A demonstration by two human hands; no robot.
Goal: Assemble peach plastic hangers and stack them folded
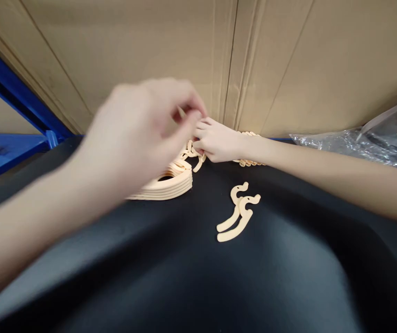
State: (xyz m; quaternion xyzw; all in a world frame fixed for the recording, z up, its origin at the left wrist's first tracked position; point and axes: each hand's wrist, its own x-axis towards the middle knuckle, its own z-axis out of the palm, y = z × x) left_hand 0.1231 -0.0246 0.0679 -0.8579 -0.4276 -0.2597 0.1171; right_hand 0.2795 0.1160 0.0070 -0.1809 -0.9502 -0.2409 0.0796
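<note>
My left hand (139,134) is raised close to the camera and blurred, its fingertips pinched together near a thin pale piece. My right hand (217,141) rests farther back on the black surface (219,277), fingers curled on a cream hook-shaped piece (195,155) from a small heap. A stack of flat cream pieces (168,182) lies just under my left hand. Two loose cream hook-shaped pieces (238,212) lie side by side in the middle of the black surface. More cream pieces (250,162) show behind my right wrist.
Brown cardboard walls (198,60) close off the back. A blue metal frame (14,120) runs along the left. Crinkled clear plastic bags (368,143) lie at the right rear.
</note>
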